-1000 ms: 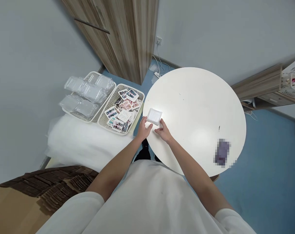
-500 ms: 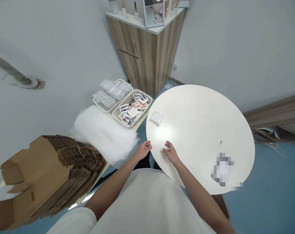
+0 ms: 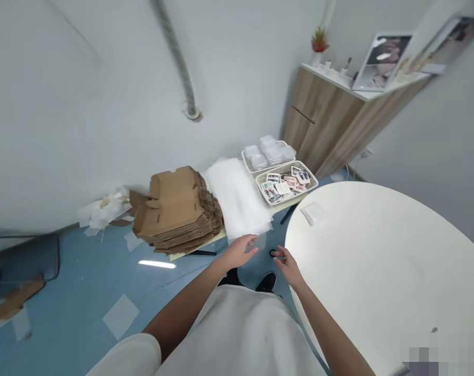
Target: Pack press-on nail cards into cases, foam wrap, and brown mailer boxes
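Note:
My left hand (image 3: 240, 251) is empty, fingers apart, in front of the near end of a stack of thin white sheets (image 3: 240, 201). Near the left edge of the round white table (image 3: 378, 250), my right hand (image 3: 288, 266) hovers with nothing in it and its fingers loosely curled apart. A small flat white packet (image 3: 313, 213) lies on that table. Left of the sheets is a pile of flattened brown cardboard boxes (image 3: 174, 209). Behind the sheets, one basket (image 3: 286, 200) holds several printed cards, and another basket (image 3: 257, 169) holds clear plastic packs.
A wood-grain cabinet (image 3: 331, 117) with framed pictures stands in the corner. A pipe (image 3: 177, 57) comes down along the wall. Paper scraps (image 3: 121, 316) lie on the blue floor, and a dark metal frame (image 3: 58, 256) is at far left.
My view has swung left, bringing the boxes and sheets to the middle and the round table to the right. Both hands have turned from the table's edge toward the sheets, still empty.

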Available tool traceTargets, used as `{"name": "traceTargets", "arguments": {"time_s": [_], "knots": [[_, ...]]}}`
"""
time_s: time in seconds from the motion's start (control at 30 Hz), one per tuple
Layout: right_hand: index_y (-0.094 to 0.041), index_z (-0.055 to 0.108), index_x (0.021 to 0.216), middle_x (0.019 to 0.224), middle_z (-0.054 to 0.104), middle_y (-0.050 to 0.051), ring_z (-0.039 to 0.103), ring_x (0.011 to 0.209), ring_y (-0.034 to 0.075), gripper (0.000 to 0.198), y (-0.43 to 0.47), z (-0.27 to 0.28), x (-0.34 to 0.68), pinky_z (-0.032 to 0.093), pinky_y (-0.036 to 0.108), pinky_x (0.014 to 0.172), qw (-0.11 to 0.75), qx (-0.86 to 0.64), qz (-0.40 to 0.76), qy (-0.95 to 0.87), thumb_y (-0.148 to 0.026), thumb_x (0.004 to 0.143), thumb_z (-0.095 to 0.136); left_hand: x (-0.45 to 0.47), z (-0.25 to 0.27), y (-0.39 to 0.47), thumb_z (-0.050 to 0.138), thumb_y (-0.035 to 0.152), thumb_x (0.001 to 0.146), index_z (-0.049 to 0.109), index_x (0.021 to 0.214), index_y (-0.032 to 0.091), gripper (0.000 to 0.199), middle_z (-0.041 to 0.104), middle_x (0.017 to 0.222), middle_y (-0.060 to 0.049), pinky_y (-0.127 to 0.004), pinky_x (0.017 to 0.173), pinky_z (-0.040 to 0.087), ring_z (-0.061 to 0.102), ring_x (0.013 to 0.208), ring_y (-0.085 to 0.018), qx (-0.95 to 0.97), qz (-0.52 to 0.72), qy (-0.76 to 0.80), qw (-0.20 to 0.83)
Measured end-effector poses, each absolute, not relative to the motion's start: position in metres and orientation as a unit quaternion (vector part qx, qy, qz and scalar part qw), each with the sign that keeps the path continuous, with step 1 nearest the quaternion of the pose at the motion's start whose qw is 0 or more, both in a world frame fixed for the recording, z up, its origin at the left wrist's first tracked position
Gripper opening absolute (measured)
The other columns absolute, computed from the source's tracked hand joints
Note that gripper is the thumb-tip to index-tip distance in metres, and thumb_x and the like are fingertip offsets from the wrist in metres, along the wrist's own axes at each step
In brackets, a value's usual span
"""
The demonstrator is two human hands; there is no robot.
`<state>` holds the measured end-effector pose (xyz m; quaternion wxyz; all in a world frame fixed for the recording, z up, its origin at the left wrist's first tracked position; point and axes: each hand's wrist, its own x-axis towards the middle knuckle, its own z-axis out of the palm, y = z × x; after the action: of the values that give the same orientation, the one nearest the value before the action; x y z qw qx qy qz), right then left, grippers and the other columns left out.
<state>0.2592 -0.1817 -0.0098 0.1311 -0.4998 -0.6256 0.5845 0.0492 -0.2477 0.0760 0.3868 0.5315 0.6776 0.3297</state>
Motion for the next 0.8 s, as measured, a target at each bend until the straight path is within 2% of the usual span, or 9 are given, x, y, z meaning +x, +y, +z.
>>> {"name": "traceTargets", "arguments": {"time_s": [0.2, 0.37, 0.5, 0.63, 0.8], "knots": [[-0.021, 0.046, 0.119, 0.107, 0.057, 0.009, 0.057, 0.081, 0.019, 0.049, -0.162, 0.031, 0.17, 0.047, 0.036, 0.071, 0.1, -0.411, 0.514, -0.746, -0.04, 0.075, 0.05, -0.035, 0.133, -0.291, 0.044, 0.038, 0.082, 0.051, 0.117, 0.024, 0.039, 0.057, 0.113, -0.007, -0.033, 0.09, 0.041, 0.052, 0.104, -0.022, 0.547, 0.33, 0.739, 0.214], [-0.02, 0.046, 0.121, 0.101, 0.056, 0.009, 0.055, 0.082, 0.019, 0.051, -0.165, 0.085, 0.067, 0.045, 0.033, 0.072, 0.122, -0.34, 0.377, -0.853, -0.045, 0.076, 0.05, -0.117, 0.134, -0.33, 0.041, 0.044, 0.082, 0.051, 0.116, 0.019, 0.044, 0.054, 0.116, -0.01, -0.04, 0.092, 0.036, 0.046, 0.109, -0.027, 0.458, 0.284, 0.837, 0.097], [-0.02, 0.045, 0.12, 0.101, 0.055, 0.009, 0.052, 0.092, 0.022, 0.049, -0.183, 0.116, 0.004, 0.041, 0.032, 0.075, 0.12, -0.318, 0.215, -0.916, -0.044, 0.077, 0.05, -0.153, 0.12, -0.35, 0.034, 0.049, 0.083, 0.049, 0.116, 0.018, 0.048, 0.052, 0.119, -0.011, -0.043, 0.089, 0.036, 0.043, 0.111, -0.029, 0.429, 0.243, 0.866, 0.086], [-0.018, 0.045, 0.117, 0.101, 0.056, 0.012, 0.051, 0.092, 0.024, 0.045, -0.197, 0.125, -0.035, 0.039, 0.033, 0.073, 0.066, -0.303, 0.074, -0.948, -0.036, 0.076, 0.054, -0.163, 0.105, -0.361, 0.03, 0.05, 0.084, 0.046, 0.119, 0.018, 0.05, 0.051, 0.12, -0.011, -0.043, 0.089, 0.035, 0.041, 0.114, -0.029, 0.422, 0.221, 0.872, 0.114], [-0.015, 0.051, 0.094, 0.091, 0.06, 0.014, 0.055, 0.083, 0.024, 0.017, -0.199, 0.117, -0.05, 0.036, 0.033, 0.068, 0.015, -0.342, 0.032, -0.939, -0.023, 0.079, 0.047, -0.162, 0.088, -0.374, 0.037, 0.057, 0.079, 0.038, 0.126, 0.016, 0.062, 0.046, 0.125, -0.013, -0.043, 0.094, 0.031, 0.038, 0.118, -0.029, 0.409, 0.249, 0.866, 0.143]]}}
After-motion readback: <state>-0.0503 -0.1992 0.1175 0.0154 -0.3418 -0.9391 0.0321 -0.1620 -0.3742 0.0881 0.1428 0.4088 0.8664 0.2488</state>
